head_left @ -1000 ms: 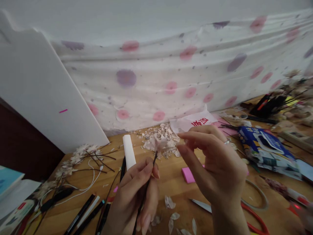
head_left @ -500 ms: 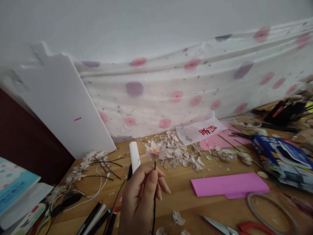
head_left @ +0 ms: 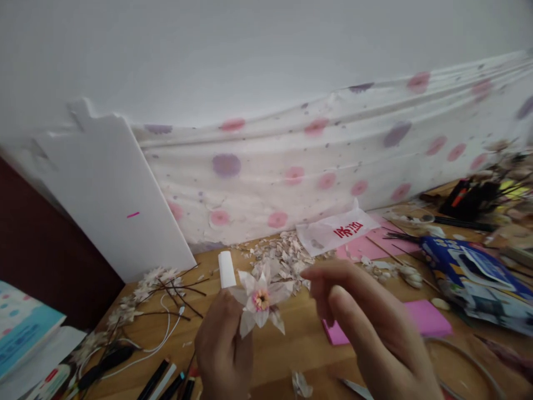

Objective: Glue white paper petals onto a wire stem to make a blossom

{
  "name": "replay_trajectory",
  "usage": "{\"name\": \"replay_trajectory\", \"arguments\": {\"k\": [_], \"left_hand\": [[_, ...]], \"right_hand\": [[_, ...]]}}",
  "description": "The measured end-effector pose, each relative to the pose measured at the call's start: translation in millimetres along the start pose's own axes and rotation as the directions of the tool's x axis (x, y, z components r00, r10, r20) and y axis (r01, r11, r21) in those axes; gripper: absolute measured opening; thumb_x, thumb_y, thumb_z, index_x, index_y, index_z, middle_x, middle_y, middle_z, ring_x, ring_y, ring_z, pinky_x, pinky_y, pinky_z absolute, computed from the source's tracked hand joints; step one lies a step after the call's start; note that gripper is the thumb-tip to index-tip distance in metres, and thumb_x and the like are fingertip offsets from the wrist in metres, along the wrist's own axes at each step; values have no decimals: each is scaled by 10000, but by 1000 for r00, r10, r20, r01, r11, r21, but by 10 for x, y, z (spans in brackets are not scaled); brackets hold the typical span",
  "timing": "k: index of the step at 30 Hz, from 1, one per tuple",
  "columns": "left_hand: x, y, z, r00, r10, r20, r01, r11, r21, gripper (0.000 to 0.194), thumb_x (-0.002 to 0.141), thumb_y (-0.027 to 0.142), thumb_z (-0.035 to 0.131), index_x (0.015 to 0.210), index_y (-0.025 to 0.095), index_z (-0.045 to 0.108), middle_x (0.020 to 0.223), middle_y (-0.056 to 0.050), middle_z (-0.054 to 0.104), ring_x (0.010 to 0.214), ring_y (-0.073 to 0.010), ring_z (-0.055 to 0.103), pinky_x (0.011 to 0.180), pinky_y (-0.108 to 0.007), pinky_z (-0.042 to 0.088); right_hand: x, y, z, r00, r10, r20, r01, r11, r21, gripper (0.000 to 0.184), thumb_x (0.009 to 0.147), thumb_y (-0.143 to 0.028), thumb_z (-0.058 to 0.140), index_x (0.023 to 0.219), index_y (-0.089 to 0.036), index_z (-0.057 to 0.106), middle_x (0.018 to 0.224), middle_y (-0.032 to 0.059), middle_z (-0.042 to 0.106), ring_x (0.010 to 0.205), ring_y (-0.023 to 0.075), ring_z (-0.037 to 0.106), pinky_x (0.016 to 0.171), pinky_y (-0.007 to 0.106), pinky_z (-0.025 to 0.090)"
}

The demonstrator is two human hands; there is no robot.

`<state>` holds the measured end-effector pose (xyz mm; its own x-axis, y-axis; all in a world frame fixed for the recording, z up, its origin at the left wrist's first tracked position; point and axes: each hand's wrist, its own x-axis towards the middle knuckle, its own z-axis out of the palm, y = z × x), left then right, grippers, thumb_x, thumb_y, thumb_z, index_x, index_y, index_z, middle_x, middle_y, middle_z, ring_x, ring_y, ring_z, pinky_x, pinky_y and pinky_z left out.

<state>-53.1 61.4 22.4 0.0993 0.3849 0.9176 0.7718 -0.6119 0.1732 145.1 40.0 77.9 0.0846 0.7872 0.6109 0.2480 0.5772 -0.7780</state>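
Observation:
My left hand [head_left: 225, 344] is closed around the stem of a handmade flower [head_left: 260, 300]. Its pale translucent petals spread open and face me, showing a pink and yellow centre with a dark middle; the stem itself is hidden behind the bloom and hand. To the right of it hovers my right hand [head_left: 370, 328], fingers loosely curled, thumb and forefinger apart with nothing between them. It covers part of a pink paper block [head_left: 428, 319] on the table. Behind the flower lies a heap of loose pale petals [head_left: 287, 250].
Finished flower stems [head_left: 160, 280] and a white cable [head_left: 169, 328] lie at left, near pens [head_left: 156, 378]. A white board [head_left: 120, 211] leans on the wall. At right are a blue packet [head_left: 470, 272] and a grey ring [head_left: 478, 361]. Scissors [head_left: 353, 388] show partly under my right hand.
The flower has tipped from side-on to facing me and sits lower. My right hand has come into view from the lower right. The view has shifted slightly.

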Motion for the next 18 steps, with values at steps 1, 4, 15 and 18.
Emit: {"name": "replay_trajectory", "arguments": {"k": [1, 4, 15, 18], "left_hand": [[49, 4, -17, 1000, 18, 19, -17, 999, -46, 305, 864, -6, 524, 933, 239, 693, 773, -18, 772, 671, -189, 735, 616, -261, 551], [163, 41, -44, 996, 74, 53, -68, 992, -109, 351, 853, -56, 535, 965, 229, 707, 842, -28, 810, 710, -187, 757, 643, -262, 564], [149, 12, -18, 989, 122, 81, -98, 961, -258, 374, 889, -71, 565, 1096, 199, 721, 989, -94, 824, 901, -215, 772, 784, -287, 584], [149, 19, -3, 992, 98, 83, -76, 967, -242, 320, 912, -47, 569, 1049, 202, 716, 960, -84, 820, 887, -199, 766, 772, -266, 573]], "right_hand": [[62, 8, 38, 998, 38, 52, -42, 996, 76, 250, 1030, -463, 561, 950, -274, 703, 746, -17, 636, 609, 124, 563, 519, 216, 450], [144, 37, 110, 967, 112, 230, -171, 950, 260, 326, 1031, -481, 551, 837, -239, 653, 675, -41, 544, 577, 99, 481, 509, 200, 387], [145, 161, 146, 926, 196, 322, -331, 834, 442, 453, 990, -548, 613, 700, -200, 595, 615, -49, 510, 541, 75, 440, 506, 186, 363], [158, 165, 131, 956, 186, 226, -269, 863, 428, 419, 976, -541, 637, 726, -205, 644, 627, -43, 533, 548, 77, 474, 509, 176, 392]]}}
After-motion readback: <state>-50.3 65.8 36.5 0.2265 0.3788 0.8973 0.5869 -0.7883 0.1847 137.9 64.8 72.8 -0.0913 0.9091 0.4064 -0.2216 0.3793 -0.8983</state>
